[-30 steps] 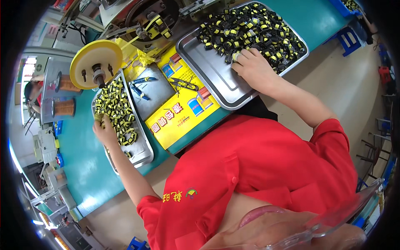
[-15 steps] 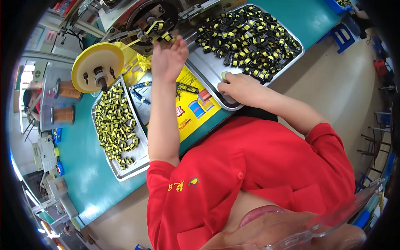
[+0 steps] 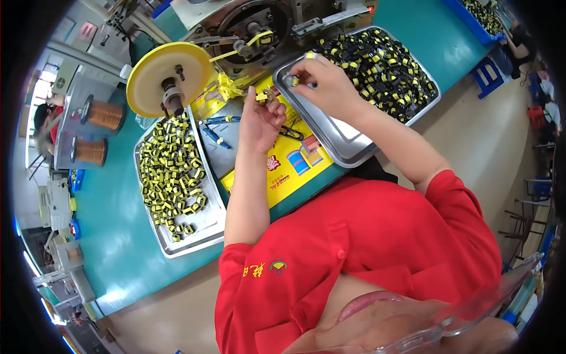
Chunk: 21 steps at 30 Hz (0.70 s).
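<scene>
The left hand (image 3: 259,127), palm up and fingers curled, pinches a small yellow-and-black block (image 3: 262,97) in front of a grey metal machine (image 3: 236,35). The right hand (image 3: 333,88) pinches a little yellow-and-dark piece (image 3: 295,81) between thumb and forefinger, by the left rim of a wide steel tray (image 3: 348,133).

A large, round, yellow-rimmed cream disc (image 3: 154,76) overhangs the far end of a narrower steel tray (image 3: 209,221), hiding part of it. The left forearm crosses a yellow printed sheet (image 3: 283,183) (a blue-handled tool (image 3: 217,137) shows just beside the arm), and the right forearm covers some of the wide tray.

Counted on the teal tabletop (image 3: 109,236): two steel trays, each bearing too many blocks to number; one disc; two spools of copper-coloured wire (image 3: 105,113) at the left; one blue plastic bin (image 3: 466,26) at the upper right. One blue stool (image 3: 488,78) stands on the floor.
</scene>
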Motion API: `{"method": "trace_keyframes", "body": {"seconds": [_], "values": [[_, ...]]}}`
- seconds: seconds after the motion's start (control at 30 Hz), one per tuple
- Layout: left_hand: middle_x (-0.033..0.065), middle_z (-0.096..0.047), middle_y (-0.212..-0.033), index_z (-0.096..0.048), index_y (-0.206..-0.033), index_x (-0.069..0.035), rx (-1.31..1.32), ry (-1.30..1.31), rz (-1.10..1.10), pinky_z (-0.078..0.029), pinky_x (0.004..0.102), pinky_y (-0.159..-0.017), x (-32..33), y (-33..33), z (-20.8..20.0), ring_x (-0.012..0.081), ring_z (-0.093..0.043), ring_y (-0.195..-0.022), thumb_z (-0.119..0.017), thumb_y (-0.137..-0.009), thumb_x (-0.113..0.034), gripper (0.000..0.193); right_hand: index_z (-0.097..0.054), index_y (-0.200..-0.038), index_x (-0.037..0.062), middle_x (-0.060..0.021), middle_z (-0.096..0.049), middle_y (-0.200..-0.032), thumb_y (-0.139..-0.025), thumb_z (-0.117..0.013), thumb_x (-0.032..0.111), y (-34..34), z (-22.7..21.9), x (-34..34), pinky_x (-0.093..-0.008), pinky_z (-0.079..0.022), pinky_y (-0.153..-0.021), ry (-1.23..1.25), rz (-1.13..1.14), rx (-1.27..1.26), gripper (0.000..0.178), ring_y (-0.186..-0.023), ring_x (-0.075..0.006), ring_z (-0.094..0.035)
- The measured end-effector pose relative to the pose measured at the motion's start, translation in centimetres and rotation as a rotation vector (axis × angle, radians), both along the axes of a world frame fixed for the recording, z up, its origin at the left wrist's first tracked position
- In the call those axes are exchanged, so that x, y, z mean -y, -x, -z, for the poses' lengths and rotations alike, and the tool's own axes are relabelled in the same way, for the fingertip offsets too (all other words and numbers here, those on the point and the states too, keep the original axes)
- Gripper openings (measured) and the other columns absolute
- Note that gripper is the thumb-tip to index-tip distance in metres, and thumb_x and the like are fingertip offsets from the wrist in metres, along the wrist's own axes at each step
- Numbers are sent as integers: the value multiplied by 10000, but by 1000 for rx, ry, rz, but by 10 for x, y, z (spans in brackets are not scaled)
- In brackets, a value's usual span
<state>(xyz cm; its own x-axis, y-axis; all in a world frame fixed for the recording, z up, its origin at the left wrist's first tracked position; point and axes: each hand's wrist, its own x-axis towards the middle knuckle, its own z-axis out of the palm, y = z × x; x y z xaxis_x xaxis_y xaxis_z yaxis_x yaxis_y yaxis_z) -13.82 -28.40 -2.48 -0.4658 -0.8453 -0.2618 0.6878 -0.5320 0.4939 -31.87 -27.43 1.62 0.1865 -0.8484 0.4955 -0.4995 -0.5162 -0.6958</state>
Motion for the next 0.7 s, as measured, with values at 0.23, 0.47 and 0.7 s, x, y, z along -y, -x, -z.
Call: {"method": "trace_keyframes", "body": {"seconds": [0.23,0.47,0.7], "values": [[21,-424,-655,-504,-928,-54,-69,51,34,-356,253,-532,2,-1,2,190,-482,-676,-425,-914,-473,426,-540,-781,-8,-93,-567,-770,-661,-781,190,-33,4,45,-282,-506,-581,184,338,8,335,-620,-187,-612],[37,-467,-680,-502,-893,-53,-61,35,48,-353,261,-534,3,5,3,195,-499,-680,-462,-898,-464,413,-561,-840,8,-99,-578,-806,-681,-763,230,-35,8,54,-293,-505,-619,94,291,130,339,-682,-200,-619],[46,-468,-687,-521,-893,-49,-94,34,50,-354,267,-543,2,-5,10,203,-494,-693,-451,-899,-458,415,-618,-966,69,-78,-579,-940,-699,-714,199,58,0,-8,-333,-446,-805,118,78,-715,313,-864,-242,-574]]}}
